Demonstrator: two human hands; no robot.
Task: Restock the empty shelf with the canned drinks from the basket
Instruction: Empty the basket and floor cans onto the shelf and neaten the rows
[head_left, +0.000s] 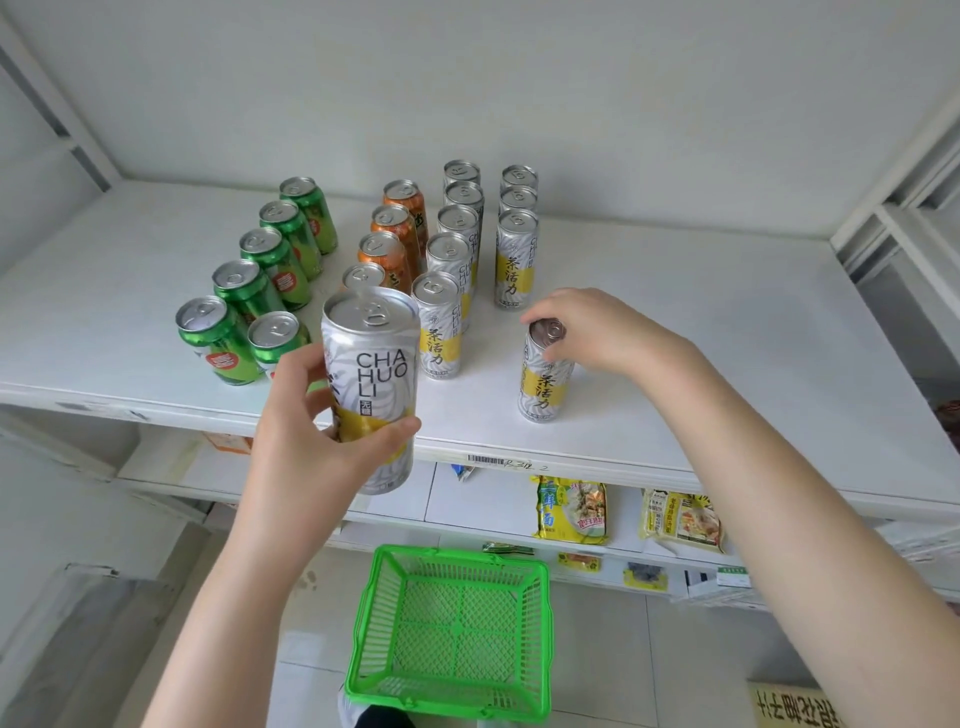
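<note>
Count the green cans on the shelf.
6: five green cans in a row running front to back, left on the shelf, a sixth right of the frontmost. None seem hidden.

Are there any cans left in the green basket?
No, the green basket shows only its bare mesh bottom.

Two yellow packets (571, 512) lie on a lower shelf (483, 501); smaller packets (579, 562), perhaps snacks, sit below; a barcode label (485, 459) is above.
</note>
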